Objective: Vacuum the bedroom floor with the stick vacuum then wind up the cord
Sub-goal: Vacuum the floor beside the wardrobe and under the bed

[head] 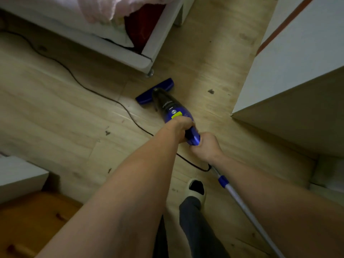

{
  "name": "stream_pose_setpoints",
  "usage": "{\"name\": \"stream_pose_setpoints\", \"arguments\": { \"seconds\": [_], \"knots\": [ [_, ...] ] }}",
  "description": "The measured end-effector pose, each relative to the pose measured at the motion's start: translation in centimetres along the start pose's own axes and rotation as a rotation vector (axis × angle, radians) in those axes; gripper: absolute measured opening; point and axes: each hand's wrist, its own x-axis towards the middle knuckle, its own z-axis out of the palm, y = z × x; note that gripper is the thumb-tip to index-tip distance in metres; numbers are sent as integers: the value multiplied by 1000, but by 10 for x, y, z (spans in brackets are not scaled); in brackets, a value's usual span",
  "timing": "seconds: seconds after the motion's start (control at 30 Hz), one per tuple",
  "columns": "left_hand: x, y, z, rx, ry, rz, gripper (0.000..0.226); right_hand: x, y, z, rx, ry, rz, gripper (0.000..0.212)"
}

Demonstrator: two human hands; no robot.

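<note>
A blue and black stick vacuum (170, 106) stands on the wooden floor with its flat blue head (155, 91) near the bed's corner leg. My left hand (179, 128) grips the blue body just below the yellow button. My right hand (205, 146) grips the blue handle end behind it. A silver tube with a blue collar (240, 202) runs back under my right arm. The black cord (78, 82) trails from under my right wrist across the floor to the far left.
A white bed frame (130, 54) with pink bedding fills the top. A white cabinet (290, 84) stands on the right. A white surface (20, 175) and a wooden piece (31, 224) sit at lower left. My slippered foot (196, 189) is below the hands. Dark specks dot the floor.
</note>
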Motion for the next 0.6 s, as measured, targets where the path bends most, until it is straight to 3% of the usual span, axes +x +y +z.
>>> {"name": "stream_pose_setpoints", "arguments": {
  "seconds": [0.23,0.4,0.6],
  "knots": [
    [5,2,-87,-62,4,60,28,15,-60,63,77,55,-37,34],
    [35,-14,-141,-27,9,63,30,30,-81,132,123,85,31,16],
    [27,-16,-178,8,-28,36,28,18,-107,149,63,70,15,34]
  ]
}}
